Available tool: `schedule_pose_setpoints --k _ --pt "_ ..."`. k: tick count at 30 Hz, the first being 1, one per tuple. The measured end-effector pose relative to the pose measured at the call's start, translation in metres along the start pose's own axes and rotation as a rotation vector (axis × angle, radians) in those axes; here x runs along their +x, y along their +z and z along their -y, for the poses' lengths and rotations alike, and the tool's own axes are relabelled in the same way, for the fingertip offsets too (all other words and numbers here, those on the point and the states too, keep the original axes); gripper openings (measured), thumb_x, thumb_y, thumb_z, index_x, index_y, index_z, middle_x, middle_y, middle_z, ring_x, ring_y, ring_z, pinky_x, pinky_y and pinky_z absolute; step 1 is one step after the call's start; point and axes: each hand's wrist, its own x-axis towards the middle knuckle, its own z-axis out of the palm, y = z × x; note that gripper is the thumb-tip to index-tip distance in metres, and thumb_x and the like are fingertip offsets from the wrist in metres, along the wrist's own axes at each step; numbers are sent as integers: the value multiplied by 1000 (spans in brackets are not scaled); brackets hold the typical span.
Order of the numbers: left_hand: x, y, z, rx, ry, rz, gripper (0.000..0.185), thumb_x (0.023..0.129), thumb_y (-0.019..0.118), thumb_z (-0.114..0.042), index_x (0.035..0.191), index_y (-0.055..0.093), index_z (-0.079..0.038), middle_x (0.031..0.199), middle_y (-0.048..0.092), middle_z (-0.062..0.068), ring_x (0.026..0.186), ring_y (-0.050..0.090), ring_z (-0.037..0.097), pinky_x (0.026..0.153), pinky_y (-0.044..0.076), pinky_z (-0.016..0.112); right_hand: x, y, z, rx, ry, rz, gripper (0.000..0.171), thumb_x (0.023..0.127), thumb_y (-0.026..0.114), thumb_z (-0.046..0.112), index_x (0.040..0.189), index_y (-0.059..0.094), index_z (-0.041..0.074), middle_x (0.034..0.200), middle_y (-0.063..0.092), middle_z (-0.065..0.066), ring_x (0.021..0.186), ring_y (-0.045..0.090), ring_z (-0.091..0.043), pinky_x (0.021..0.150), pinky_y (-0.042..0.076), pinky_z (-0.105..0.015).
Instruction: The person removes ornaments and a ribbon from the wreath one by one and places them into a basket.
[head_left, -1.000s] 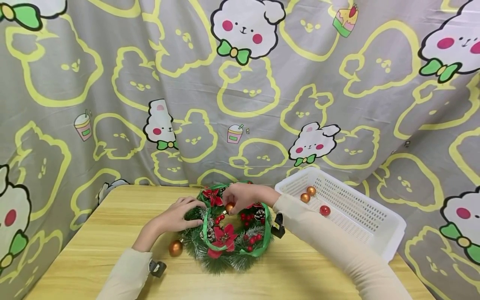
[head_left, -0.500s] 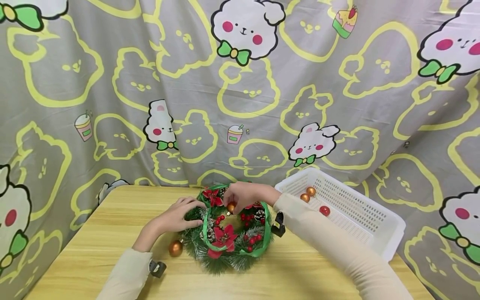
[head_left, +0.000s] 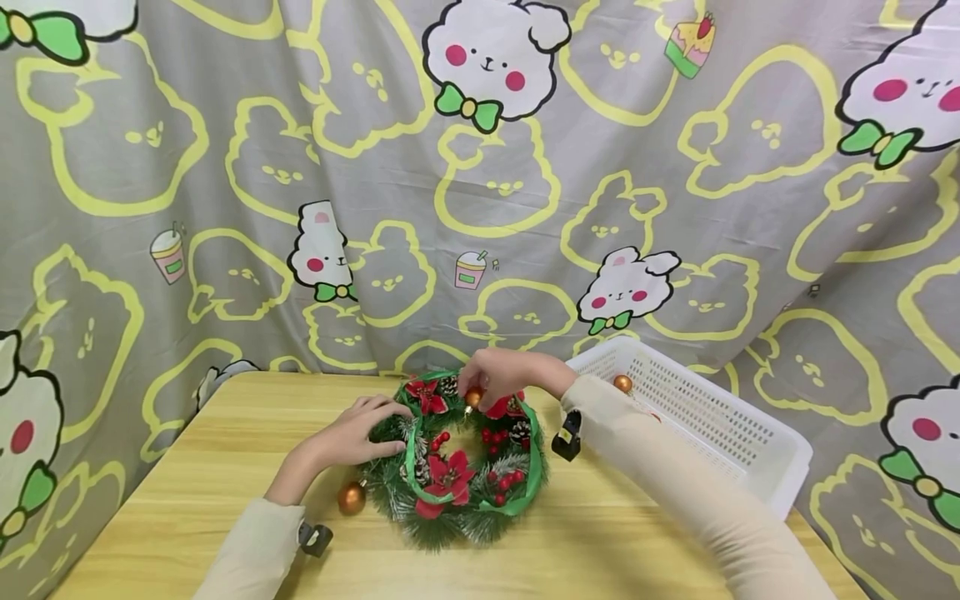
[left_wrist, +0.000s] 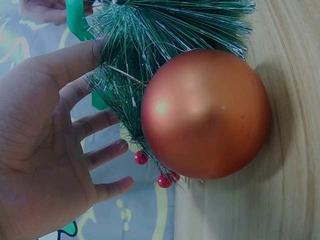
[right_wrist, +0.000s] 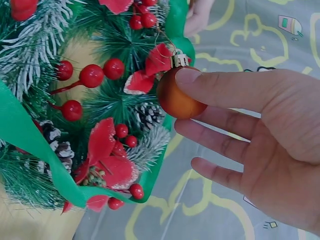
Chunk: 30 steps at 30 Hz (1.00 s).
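Note:
A green wreath (head_left: 459, 467) with red poinsettias, berries and pine cones lies on the wooden table (head_left: 187, 467). My left hand (head_left: 393, 431) rests with relaxed fingers on the wreath's left side; in the left wrist view the left hand (left_wrist: 107, 100) touches the needles beside a large orange ball (left_wrist: 206, 114). That orange ball (head_left: 351, 497) sits at the wreath's lower left edge. My right hand (head_left: 477, 390) is over the wreath's far side. It pinches a small orange bauble (right_wrist: 172, 99) with a gold cap between thumb and finger, close to a red flower (right_wrist: 159, 59).
A white plastic basket (head_left: 720, 433) stands to the right of the wreath, with an orange ball (head_left: 622, 383) showing inside; my right sleeve covers part of it. A patterned grey cloth (head_left: 480, 183) hangs behind the table.
My right hand has moved the small bauble from over the wreath's middle hole to its far rim. The right arm now hides some balls in the basket. The left hand stays put.

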Motion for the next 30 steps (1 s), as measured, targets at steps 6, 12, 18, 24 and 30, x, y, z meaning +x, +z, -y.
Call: schedule_pose_setpoints --k 6,12,18,24,30 --pt "0 0 -1 -1 4 -1 46 97 68 -43 136 59 -21 143 53 14 134 42 45 106 36 71 -8 -1 -1 -26 -18 -84 31 91 77 7 121 73 8 113 76 -4 104 70 -16 93 57 -32" --pt "-1 -1 -2 -3 -3 7 46 97 68 -42 136 59 -21 145 52 15 136 40 47 107 35 72 -17 9 -2 -202 -71 -278 31 91 78 17 121 74 11 119 74 -4 112 69 -22 99 54 -43" --pt "-2 -1 -4 -2 2 -1 47 97 68 -43 137 59 -20 143 53 15 135 41 46 106 36 72 -30 20 -6 -471 -107 -524 32 88 82 28 116 75 16 111 74 0 107 66 -23 94 50 -47" --pt "-2 0 -4 -4 10 -6 48 97 68 -44 137 59 -19 143 53 15 135 41 47 106 36 72 -48 17 -21 -605 -164 -742 33 84 86 29 112 76 15 104 75 -1 103 66 -24 95 50 -46" --pt "-2 -1 -5 3 9 -7 48 97 69 -42 137 59 -18 143 53 15 135 42 46 106 36 71 -80 1 -45 -616 -135 -892 38 77 89 21 110 76 7 103 75 -8 104 65 -31 95 49 -51"
